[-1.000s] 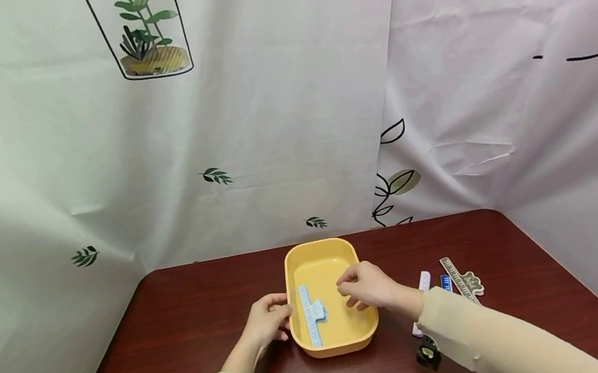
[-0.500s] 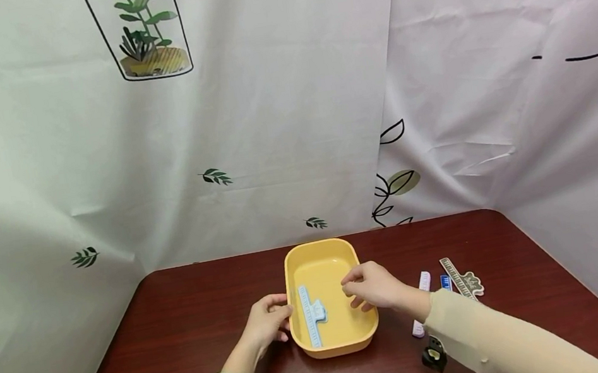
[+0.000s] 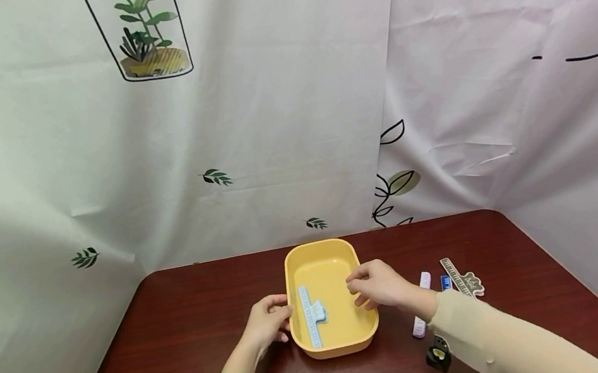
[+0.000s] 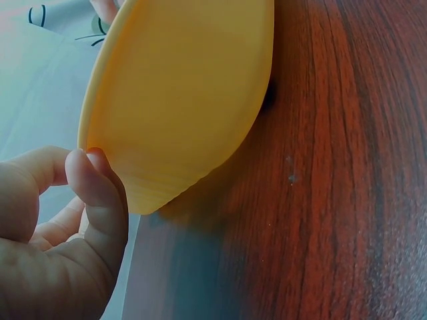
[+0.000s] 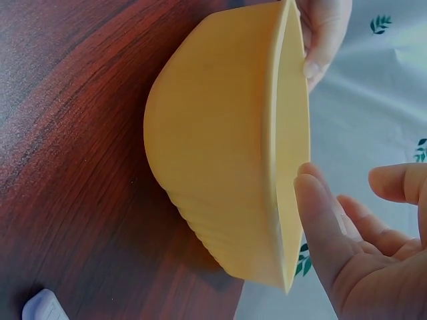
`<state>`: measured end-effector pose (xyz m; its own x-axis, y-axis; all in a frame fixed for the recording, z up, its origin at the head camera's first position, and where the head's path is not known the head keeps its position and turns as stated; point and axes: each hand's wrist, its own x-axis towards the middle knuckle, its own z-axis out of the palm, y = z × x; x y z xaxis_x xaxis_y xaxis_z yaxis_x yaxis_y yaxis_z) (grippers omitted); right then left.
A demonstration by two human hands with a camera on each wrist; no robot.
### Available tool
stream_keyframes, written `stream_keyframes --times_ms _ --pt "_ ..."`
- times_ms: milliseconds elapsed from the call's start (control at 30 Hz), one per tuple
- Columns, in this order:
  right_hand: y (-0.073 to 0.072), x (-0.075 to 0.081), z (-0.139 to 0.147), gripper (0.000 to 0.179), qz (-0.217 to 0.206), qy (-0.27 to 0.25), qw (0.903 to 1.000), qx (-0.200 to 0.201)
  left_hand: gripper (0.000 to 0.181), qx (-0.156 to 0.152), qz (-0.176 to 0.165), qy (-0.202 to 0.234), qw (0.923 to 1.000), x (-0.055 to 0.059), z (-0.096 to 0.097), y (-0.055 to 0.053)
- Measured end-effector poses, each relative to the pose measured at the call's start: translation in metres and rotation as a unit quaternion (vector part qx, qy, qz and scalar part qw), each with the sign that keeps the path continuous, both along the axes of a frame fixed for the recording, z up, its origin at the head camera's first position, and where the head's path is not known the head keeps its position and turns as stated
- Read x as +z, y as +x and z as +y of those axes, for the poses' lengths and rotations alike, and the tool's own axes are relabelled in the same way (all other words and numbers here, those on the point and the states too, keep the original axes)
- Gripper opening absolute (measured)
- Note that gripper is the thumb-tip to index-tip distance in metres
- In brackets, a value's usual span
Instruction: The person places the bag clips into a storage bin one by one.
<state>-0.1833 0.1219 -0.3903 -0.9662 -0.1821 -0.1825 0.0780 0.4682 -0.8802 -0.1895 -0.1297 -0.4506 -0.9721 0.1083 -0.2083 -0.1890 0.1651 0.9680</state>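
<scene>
A yellow plastic basin (image 3: 338,352) stands near the middle of the table. In it, along the left side, lies a light blue ruler-shaped clip (image 3: 311,322) with a wide tab. My left hand (image 3: 265,324) pinches the basin's left rim between thumb and finger; the left wrist view shows this hand (image 4: 80,227) at the edge up close. My right hand (image 3: 380,284) hovers over the right rim with loosely bent fingers and nothing between them. In the right wrist view that hand (image 5: 373,247) has thumb and fingers spread apart beside the basin wall (image 5: 213,133).
Right of the basin lie a lilac ruler-shaped clip (image 3: 419,326), a dark blue one (image 3: 446,282), and a grey-beige one (image 3: 464,282) with a decorated tab, partly behind the right forearm. A white printed curtain (image 3: 289,118) hangs behind the dark red wooden table (image 3: 202,315).
My right hand has drifted slightly to the right, from over the basin's inside toward its right rim. The left hand, basin and clips have stayed in place.
</scene>
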Motion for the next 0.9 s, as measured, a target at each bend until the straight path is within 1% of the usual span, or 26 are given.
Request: stream_keyframes --times_ms 367,567,633,667,833,867,900 --pt "-0.002 -0.003 0.009 0.028 -0.005 -0.018 0.9998 -0.009 0.04 0.002 -0.004 -0.002 1.0 -0.002 0.0 -0.001" --pt "-0.002 -0.004 0.015 0.03 -0.002 -0.019 0.9998 -0.004 0.04 -0.002 -0.002 -0.002 1.0 -0.004 0.0 -0.002" --pt "-0.003 -0.004 0.016 0.031 -0.003 -0.018 0.9998 -0.005 0.039 -0.001 -0.002 -0.002 1.0 -0.002 0.0 -0.001" --pt "-0.003 -0.004 0.017 0.031 -0.003 -0.018 0.9998 -0.006 0.038 -0.001 -0.002 -0.002 1.0 0.002 0.001 0.001" --pt "-0.002 -0.003 0.021 0.03 0.001 -0.016 0.9998 -0.009 0.038 0.002 -0.005 -0.004 1.0 0.005 0.001 0.002" --pt "-0.002 -0.002 0.021 0.03 0.003 -0.016 0.9998 -0.009 0.038 0.001 -0.005 -0.003 1.0 0.003 0.001 0.001" --pt "-0.001 -0.002 0.022 0.03 0.004 -0.015 0.9999 -0.007 0.038 0.001 -0.006 -0.003 1.0 -0.001 0.0 -0.001"
